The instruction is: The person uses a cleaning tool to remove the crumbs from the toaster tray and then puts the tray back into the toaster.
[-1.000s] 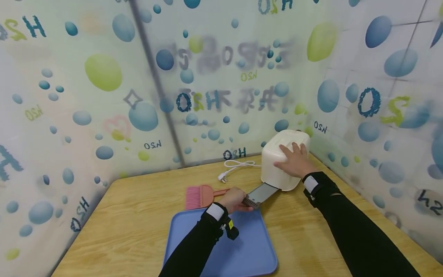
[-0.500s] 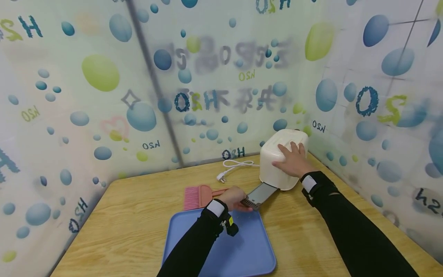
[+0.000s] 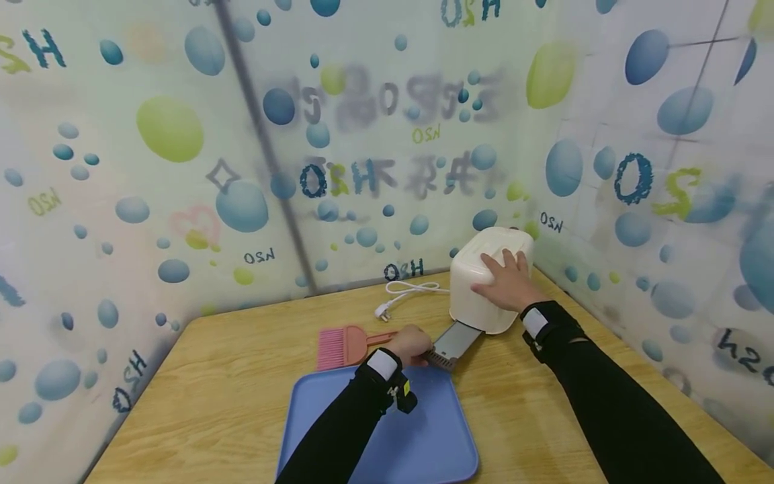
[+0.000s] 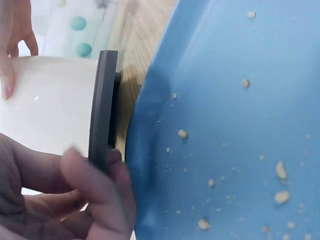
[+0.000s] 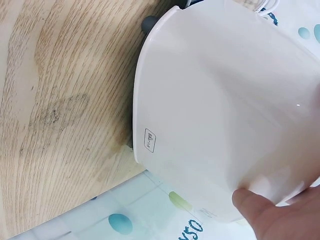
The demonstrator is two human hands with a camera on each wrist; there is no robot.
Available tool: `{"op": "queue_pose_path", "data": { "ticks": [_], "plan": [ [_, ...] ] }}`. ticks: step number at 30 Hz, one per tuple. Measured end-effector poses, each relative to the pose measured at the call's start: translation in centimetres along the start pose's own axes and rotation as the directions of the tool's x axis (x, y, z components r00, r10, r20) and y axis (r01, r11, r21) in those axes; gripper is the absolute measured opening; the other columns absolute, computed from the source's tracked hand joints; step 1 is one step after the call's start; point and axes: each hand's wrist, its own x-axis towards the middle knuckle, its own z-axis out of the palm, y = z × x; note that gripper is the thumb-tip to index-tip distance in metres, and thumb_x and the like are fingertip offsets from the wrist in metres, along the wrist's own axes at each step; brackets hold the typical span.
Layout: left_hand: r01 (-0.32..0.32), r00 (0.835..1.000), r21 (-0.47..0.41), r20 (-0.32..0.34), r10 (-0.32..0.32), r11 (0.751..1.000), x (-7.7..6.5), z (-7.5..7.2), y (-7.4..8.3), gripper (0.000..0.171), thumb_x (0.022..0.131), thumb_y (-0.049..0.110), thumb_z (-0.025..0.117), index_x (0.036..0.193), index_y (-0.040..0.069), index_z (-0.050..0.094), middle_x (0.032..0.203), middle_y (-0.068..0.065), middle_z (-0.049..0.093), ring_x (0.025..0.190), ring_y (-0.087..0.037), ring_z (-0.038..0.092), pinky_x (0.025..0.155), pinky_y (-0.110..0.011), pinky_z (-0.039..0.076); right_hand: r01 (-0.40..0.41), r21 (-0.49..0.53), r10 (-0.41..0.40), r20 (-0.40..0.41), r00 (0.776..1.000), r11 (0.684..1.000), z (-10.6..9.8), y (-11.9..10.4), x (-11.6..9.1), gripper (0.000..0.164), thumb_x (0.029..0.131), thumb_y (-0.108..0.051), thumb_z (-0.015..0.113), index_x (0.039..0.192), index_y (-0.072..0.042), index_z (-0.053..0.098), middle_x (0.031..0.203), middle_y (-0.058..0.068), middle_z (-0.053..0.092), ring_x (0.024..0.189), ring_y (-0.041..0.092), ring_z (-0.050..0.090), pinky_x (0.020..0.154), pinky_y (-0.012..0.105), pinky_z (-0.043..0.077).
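Note:
A cream-white toaster [image 3: 468, 296] stands at the back right corner of the table. Out of its lower near side sticks a grey crumb tray [image 3: 457, 341], sloping slightly towards the blue serving tray. My left hand [image 3: 409, 344] pinches the left end of the crumb tray; in the left wrist view the thumb [image 4: 82, 172] is blurred against the dark end plate [image 4: 102, 100]. My right hand [image 3: 510, 282] lies with spread fingers on the toaster's top, thumb down its side. The blue serving tray [image 4: 235, 45], under and in front of my left hand, bears scattered crumbs [image 4: 281, 197].
A pink brush [image 3: 345, 345] lies behind the blue serving tray, its handle reaching behind my left hand. The toaster's white cord and plug [image 3: 383, 311] lie coiled at the back. Patterned curtains [image 3: 363, 134] close in the wooden table [image 3: 211, 396] behind and at the right.
The left fingers have drawn back from beneath the crumb tray to its left end, and its outer end sits slightly lower. The right hand stays on the toaster. The head view has shifted slightly.

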Motion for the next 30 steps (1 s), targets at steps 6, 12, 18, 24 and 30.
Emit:
{"op": "queue_pose_path", "data": {
  "ticks": [6, 12, 18, 24, 30],
  "plan": [
    [-0.052, 0.997, 0.177, -0.05, 0.062, 0.983, 1.1, 0.1, 0.0, 0.011, 0.086, -0.001, 0.063, 0.076, 0.003, 0.06, 0.077, -0.006, 0.054, 0.058, -0.016, 0.045, 0.046, -0.023, 0.037, -0.015, 0.0, 0.015, -0.004, 1.0, 1.0, 0.1, 0.0, 0.2, 0.081, 0.101, -0.045, 0.057, 0.158, -0.001, 0.022, 0.16, 0.039, -0.003, 0.144, 0.061, -0.012, 0.11, 0.078, 0.013],
    [-0.099, 0.993, 0.188, -0.05, 0.11, 0.977, 2.0, 0.3, 0.0, 0.016, 0.083, -0.002, 0.063, 0.069, 0.005, 0.057, 0.075, -0.005, 0.053, 0.062, -0.016, 0.048, 0.047, -0.023, 0.038, -0.024, 0.0, 0.024, -0.004, 1.0, 1.0, 0.0, -0.1, 0.2, 0.08, 0.101, -0.045, 0.057, 0.159, -0.002, 0.022, 0.16, 0.038, -0.003, 0.145, 0.061, -0.012, 0.11, 0.078, 0.014],
    [-0.091, 0.994, 0.251, -0.037, 0.103, 0.964, 3.0, 0.6, -0.1, 0.029, 0.085, 0.003, 0.065, 0.062, 0.01, 0.05, 0.063, -0.001, 0.047, 0.046, -0.011, 0.038, 0.042, -0.022, 0.03, -0.026, 0.002, 0.026, -0.001, 1.0, 1.0, 0.2, 0.1, 0.4, 0.081, 0.101, -0.047, 0.056, 0.159, -0.003, 0.021, 0.161, 0.037, -0.004, 0.145, 0.06, -0.013, 0.11, 0.078, 0.015],
    [-0.08, 0.996, 0.254, -0.019, 0.088, 0.964, 3.4, 1.2, 0.1, 0.028, 0.087, 0.003, 0.064, 0.063, 0.01, 0.052, 0.06, -0.001, 0.045, 0.044, -0.011, 0.036, 0.042, -0.022, 0.028, -0.02, 0.011, 0.02, 0.004, 1.0, 1.0, 0.3, 0.2, 0.2, 0.081, 0.101, -0.047, 0.056, 0.16, -0.003, 0.022, 0.161, 0.037, -0.004, 0.145, 0.06, -0.014, 0.11, 0.078, 0.015],
    [-0.137, 0.988, 0.259, -0.032, 0.151, 0.956, 4.3, 2.2, 0.4, 0.036, 0.082, -0.003, 0.059, 0.056, 0.013, 0.04, 0.057, 0.0, 0.04, 0.043, -0.011, 0.033, 0.04, -0.022, 0.026, -0.013, 0.006, 0.013, -0.016, 1.0, 1.0, 0.2, 0.1, 0.0, 0.08, 0.101, -0.046, 0.057, 0.159, -0.004, 0.023, 0.161, 0.036, -0.003, 0.146, 0.059, -0.012, 0.11, 0.077, 0.02]
  ]
}}
